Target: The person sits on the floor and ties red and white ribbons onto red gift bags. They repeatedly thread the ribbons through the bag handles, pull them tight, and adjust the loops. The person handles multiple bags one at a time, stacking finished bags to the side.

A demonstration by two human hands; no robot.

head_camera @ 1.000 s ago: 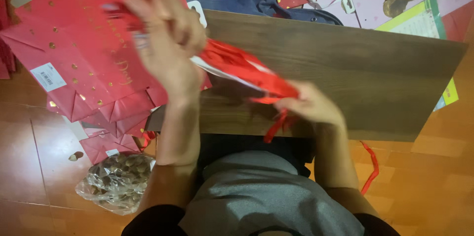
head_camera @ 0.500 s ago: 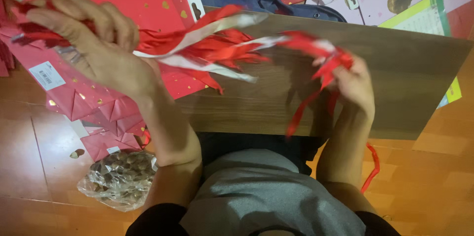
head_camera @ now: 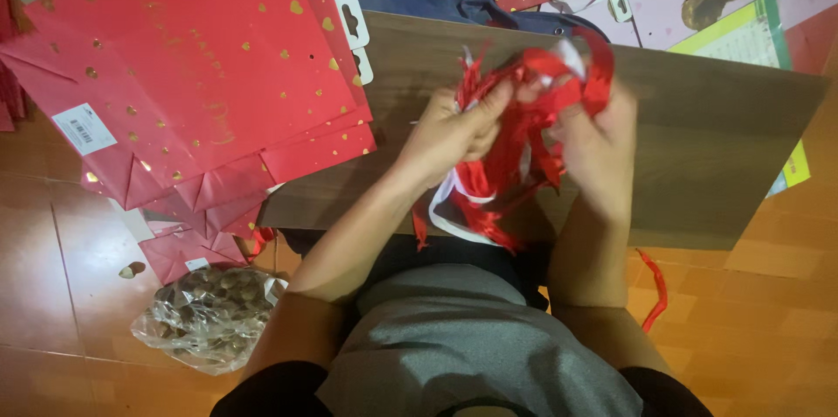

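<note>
A brown wooden worktop (head_camera: 716,146) is lying low across a floor (head_camera: 70,277) of glossy reddish-brown tiles, which are reflecting soft indoor light. Red gift bags (head_camera: 201,76) with gold hearts are spreading over its left end, and a clear plastic bag (head_camera: 205,317) is sitting on the tiles.

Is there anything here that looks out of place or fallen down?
Yes. One loose red ribbon strip lies on the tiled floor beside the wooden board, apart from the red ribbon bundle in both hands. The red paper gift bags hang partly over the board's edge.
</note>
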